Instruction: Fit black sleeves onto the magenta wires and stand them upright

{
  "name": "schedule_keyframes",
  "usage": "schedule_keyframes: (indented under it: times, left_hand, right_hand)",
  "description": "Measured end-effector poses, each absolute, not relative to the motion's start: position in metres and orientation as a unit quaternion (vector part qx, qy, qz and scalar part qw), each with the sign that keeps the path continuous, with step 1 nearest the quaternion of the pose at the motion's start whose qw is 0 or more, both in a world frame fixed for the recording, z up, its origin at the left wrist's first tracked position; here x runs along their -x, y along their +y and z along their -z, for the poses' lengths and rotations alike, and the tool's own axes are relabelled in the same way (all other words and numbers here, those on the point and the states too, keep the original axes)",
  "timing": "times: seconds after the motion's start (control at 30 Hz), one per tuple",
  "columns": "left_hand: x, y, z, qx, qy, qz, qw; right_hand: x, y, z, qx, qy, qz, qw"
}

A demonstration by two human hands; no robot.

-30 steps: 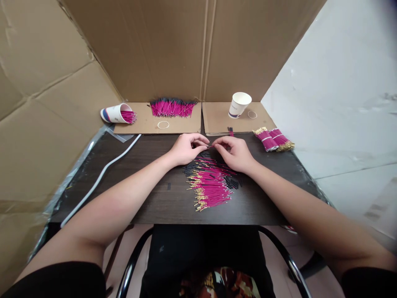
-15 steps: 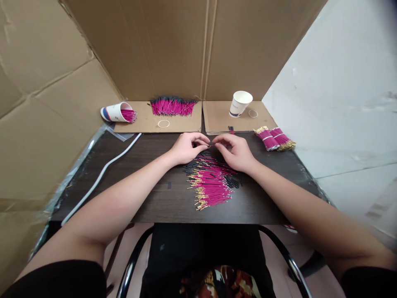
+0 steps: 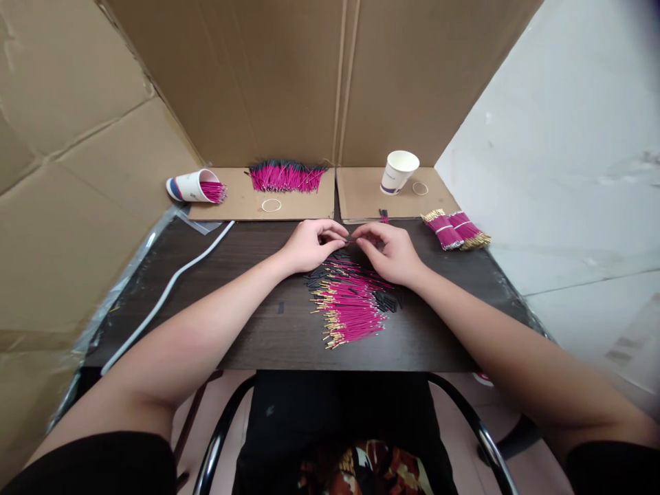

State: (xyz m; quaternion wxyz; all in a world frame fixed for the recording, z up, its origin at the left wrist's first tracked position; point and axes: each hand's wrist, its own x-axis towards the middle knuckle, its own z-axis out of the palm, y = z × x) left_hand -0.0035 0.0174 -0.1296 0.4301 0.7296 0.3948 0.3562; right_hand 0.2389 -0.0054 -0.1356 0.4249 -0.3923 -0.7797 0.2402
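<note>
My left hand (image 3: 309,246) and my right hand (image 3: 390,253) meet fingertip to fingertip above a dark table (image 3: 247,302). Between the pinched fingers sits one thin magenta wire (image 3: 351,241) with a small dark piece at its end. Just below the hands lies a loose pile of magenta wires with gold tips (image 3: 349,309). Several short black sleeves (image 3: 386,301) are scattered around that pile.
At the back, a tipped paper cup (image 3: 188,188) holds magenta wires, next to a fanned heap of wires (image 3: 287,177) and a rubber band (image 3: 271,205) on cardboard. An upright paper cup (image 3: 399,172) and two banded wire bundles (image 3: 455,230) lie right. A white cable (image 3: 165,297) runs left. Cardboard walls surround the table.
</note>
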Motion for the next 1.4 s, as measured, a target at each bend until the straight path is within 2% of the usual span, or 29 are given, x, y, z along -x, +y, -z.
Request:
schedule_keyframes:
  times: [0.9, 1.4]
  left_hand:
    - [0.0031, 0.0166, 0.1295, -0.731, 0.397, -0.356, 0.426]
    - [0.0020, 0.0180, 0.1284, -0.714, 0.427, -0.358, 0.423]
  right_hand:
    - [-0.2380, -0.0056, 0.1357, 0.387, -0.770, -0.277, 0.426]
    - [-0.2422, -0.0041, 0.1327, 0.422, -0.785, -0.249, 0.380]
